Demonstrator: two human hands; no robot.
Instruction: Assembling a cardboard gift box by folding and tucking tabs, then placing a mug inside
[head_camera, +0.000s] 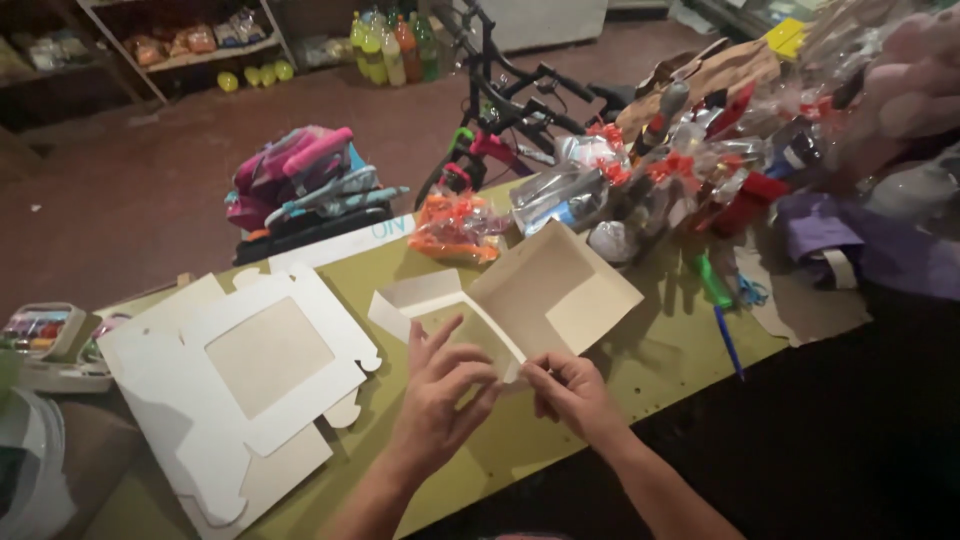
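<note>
Here | cardboard box (540, 290) | touching left hand (437, 400) and right hand (572, 392)
</note>
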